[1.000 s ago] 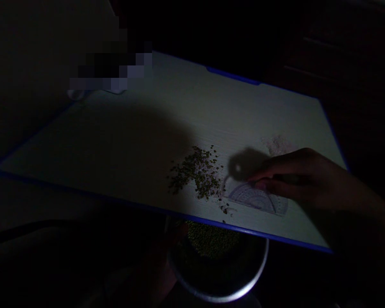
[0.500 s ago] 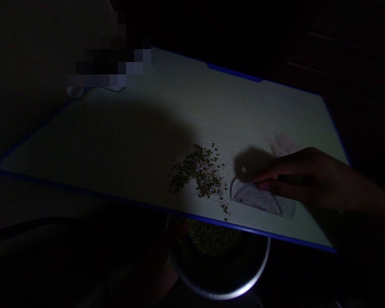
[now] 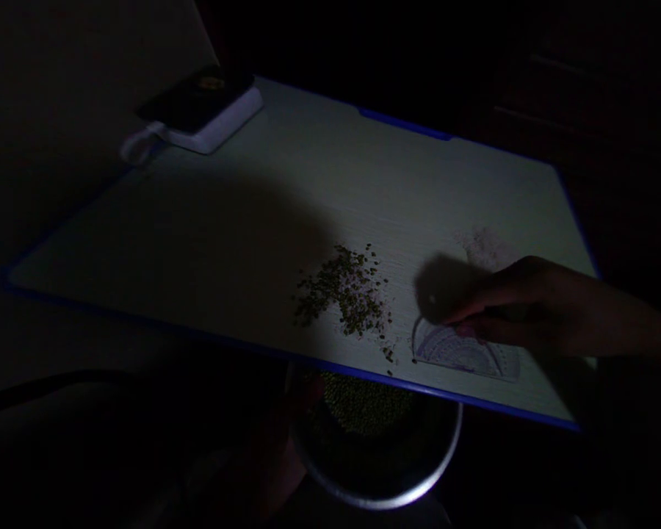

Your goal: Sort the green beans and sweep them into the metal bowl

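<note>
Pinched between the fingers of my right hand [image 3: 529, 308] is a clear plastic protractor [image 3: 463, 349], held low over the right part of a pale, blue-edged board [image 3: 419, 184]. To its left lies a loose pile of green beans [image 3: 347, 290] mixed with small pale grains. A patch of pale grains [image 3: 488, 246] sits just beyond the right hand. Below the board's near edge, my left hand [image 3: 280, 463] grips a metal bowl [image 3: 396, 503] that holds many green beans [image 3: 369, 404]. The left fingers are mostly in darkness.
At the board's far left corner stands a white box-like object with a dark top [image 3: 214, 125] and a strap [image 3: 137, 143]. A dark curved cable or band [image 3: 71, 378] shows at the lower left. The surroundings are very dark.
My right hand has shifted the protractor slightly to the right, away from the bean pile. My left hand and the bowl have hardly moved.
</note>
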`<state>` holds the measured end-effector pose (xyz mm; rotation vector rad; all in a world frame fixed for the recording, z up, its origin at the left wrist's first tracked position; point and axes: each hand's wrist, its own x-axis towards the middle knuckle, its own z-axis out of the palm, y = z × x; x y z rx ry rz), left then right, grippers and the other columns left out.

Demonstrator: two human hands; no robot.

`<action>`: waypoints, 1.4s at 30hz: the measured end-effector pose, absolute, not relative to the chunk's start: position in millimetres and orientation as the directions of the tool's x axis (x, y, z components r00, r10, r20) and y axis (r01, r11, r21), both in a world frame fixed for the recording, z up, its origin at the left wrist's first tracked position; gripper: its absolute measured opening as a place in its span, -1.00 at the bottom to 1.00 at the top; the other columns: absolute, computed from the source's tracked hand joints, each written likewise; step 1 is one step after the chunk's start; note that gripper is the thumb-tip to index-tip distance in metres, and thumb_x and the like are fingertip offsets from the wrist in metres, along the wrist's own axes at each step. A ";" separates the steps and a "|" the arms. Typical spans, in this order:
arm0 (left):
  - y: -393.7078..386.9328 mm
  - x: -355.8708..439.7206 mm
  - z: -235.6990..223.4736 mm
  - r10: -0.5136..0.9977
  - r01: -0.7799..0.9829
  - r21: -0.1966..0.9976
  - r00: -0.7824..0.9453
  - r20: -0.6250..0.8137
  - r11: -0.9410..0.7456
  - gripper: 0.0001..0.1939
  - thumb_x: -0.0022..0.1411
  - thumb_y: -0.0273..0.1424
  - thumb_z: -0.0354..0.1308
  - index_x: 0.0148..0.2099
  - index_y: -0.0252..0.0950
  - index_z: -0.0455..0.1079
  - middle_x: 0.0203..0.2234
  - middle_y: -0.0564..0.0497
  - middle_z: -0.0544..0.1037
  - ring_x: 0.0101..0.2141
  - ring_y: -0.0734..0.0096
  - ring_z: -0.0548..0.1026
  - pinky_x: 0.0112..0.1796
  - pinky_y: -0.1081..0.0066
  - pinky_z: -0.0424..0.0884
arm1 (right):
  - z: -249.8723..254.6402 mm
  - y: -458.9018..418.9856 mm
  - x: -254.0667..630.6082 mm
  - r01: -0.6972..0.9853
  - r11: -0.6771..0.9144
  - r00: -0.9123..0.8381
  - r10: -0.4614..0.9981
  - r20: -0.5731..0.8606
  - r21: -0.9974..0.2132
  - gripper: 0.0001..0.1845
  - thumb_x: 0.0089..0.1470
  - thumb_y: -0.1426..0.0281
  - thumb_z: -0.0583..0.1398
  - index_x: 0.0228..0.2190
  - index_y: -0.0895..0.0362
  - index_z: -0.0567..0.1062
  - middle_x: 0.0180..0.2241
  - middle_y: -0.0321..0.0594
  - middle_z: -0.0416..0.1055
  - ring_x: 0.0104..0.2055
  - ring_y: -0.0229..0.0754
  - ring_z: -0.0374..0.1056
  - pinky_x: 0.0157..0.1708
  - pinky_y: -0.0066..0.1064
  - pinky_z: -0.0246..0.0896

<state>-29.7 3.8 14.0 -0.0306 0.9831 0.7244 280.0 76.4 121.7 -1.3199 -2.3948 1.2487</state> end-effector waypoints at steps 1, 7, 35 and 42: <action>3.8 -29.4 14.7 0.535 -0.573 0.293 0.312 -0.785 0.765 -0.86 0.11 -0.33 0.44 -0.22 -0.05 0.67 -0.26 0.12 0.78 0.14 0.12 0.56 0.33 0.16 0.17 | 122.8 76.2 278.4 0.642 0.267 -0.609 0.747 -0.267 -0.718 -0.76 0.28 0.28 0.25 -0.09 0.03 0.68 -0.27 -0.26 0.69 -0.31 -0.23 0.60 -0.35 -0.46 0.43; 3.1 -24.7 19.4 0.538 -0.617 0.291 0.261 -0.801 0.732 -0.86 0.01 -0.38 0.49 -0.36 -0.02 0.64 -0.33 0.14 0.78 0.24 0.12 0.45 0.37 0.15 0.03 | 123.3 74.6 272.5 0.631 0.272 -0.631 0.725 -0.277 -0.726 -0.74 0.29 0.25 0.24 -0.07 0.01 0.67 -0.27 -0.27 0.69 -0.32 -0.24 0.61 -0.34 -0.47 0.42; 4.8 -20.6 20.1 0.557 -0.619 0.287 0.297 -0.776 0.731 -0.88 0.05 -0.38 0.48 -0.38 -0.01 0.64 -0.30 0.16 0.78 0.23 0.12 0.47 0.34 0.18 0.14 | 119.9 73.0 257.7 0.596 0.309 -0.622 0.761 -0.183 -0.741 -0.73 0.29 0.24 0.25 -0.06 0.05 0.67 -0.25 -0.24 0.70 -0.31 -0.21 0.62 -0.33 -0.47 0.42; 3.4 -22.0 18.7 0.580 -0.615 0.307 0.308 -0.754 0.726 -0.92 0.09 -0.40 0.44 -0.39 -0.08 0.64 -0.32 0.10 0.78 0.19 0.05 0.51 0.32 0.12 0.20 | 120.0 71.4 256.3 0.587 0.344 -0.649 0.741 -0.172 -0.733 -0.75 0.30 0.27 0.24 -0.06 0.02 0.67 -0.27 -0.26 0.70 -0.32 -0.25 0.61 -0.35 -0.50 0.40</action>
